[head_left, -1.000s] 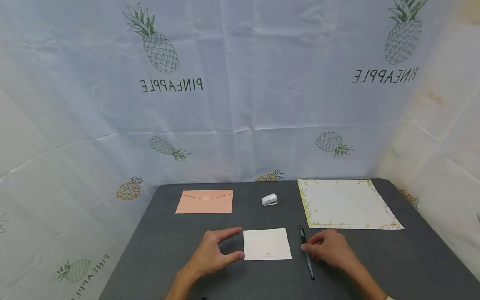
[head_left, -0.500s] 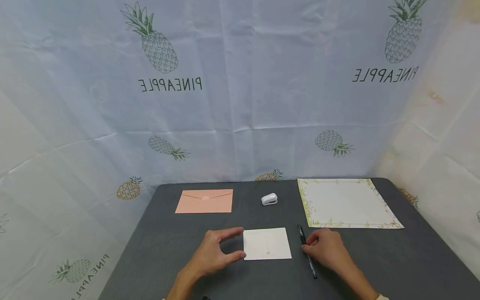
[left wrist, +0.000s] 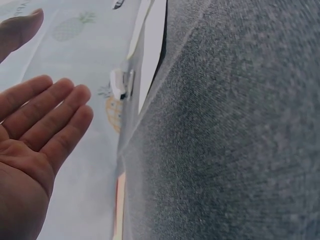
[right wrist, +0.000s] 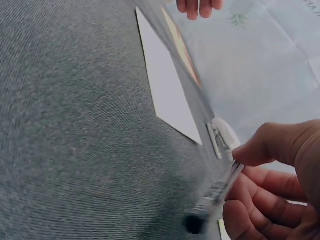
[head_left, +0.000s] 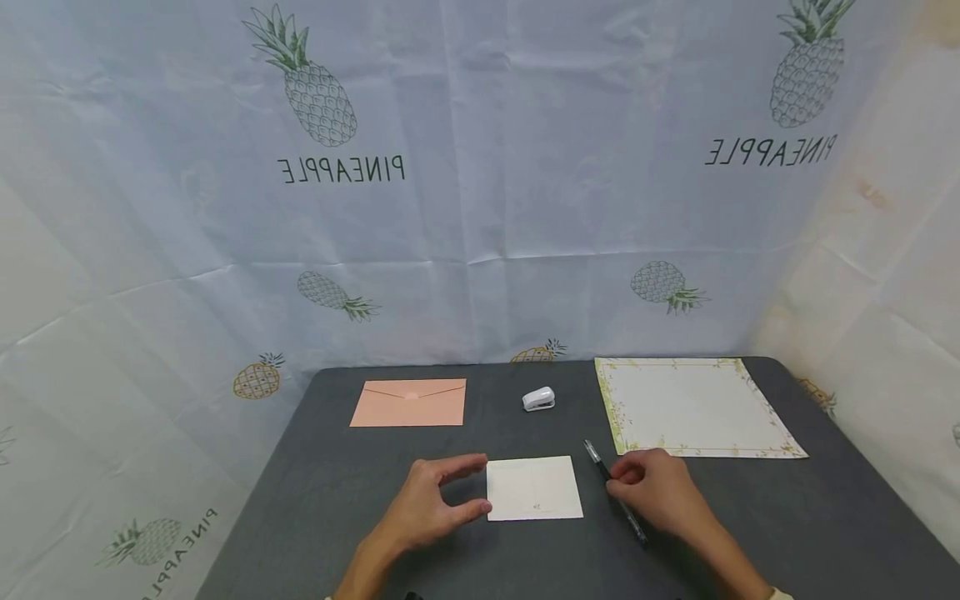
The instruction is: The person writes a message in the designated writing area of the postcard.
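My right hand [head_left: 656,492] pinches a black pen [head_left: 631,518] between thumb and fingers, to the right of a small white card [head_left: 534,492]. The pen slants, its far end leaning left toward the card; in the right wrist view the end of the pen [right wrist: 210,200] nearest the camera is blurred. My left hand [head_left: 431,504] stays at the card's left edge with thumb and fingers spread apart, the thumb tip right at the edge. In the left wrist view the left palm [left wrist: 40,135] faces the camera with straight fingers and holds nothing.
On the dark table [head_left: 337,483], a pink envelope [head_left: 408,403] lies at the back left. A small white stapler [head_left: 538,399] stands at the back middle. A large sheet with a floral border [head_left: 690,408] lies at the back right. A pineapple-print curtain [head_left: 480,208] hangs behind.
The pen has tilted, its far end swinging left and its near end right, with my right hand shifting slightly. My left hand and the card have stayed in place.
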Available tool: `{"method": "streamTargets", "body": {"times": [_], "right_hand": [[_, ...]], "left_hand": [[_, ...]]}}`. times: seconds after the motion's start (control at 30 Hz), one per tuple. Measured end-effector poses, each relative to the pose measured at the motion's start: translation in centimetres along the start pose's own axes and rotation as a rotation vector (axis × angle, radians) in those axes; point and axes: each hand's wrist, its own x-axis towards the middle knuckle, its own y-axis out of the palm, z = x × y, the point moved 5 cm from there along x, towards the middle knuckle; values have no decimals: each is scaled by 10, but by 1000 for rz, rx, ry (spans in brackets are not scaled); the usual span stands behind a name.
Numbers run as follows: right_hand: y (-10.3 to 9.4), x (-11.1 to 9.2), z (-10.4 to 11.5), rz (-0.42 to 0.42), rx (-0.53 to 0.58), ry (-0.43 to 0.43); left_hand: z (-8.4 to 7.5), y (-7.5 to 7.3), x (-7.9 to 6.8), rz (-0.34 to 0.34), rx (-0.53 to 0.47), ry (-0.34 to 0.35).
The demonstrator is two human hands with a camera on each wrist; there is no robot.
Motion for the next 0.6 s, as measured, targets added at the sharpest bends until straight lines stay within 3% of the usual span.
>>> {"method": "streamTargets", "body": {"times": [0.2, 0.47, 0.6], "right_hand": [[-4, -1, 10, 12, 41, -74], [-5, -4, 32, 28, 112, -306], [-3, -6, 40, 42, 136, -381]], "left_hand": [[-2, 1, 2, 2, -75, 13], [-10, 7, 8, 26, -140, 24], [-14, 12, 11, 38, -155, 36]]}}
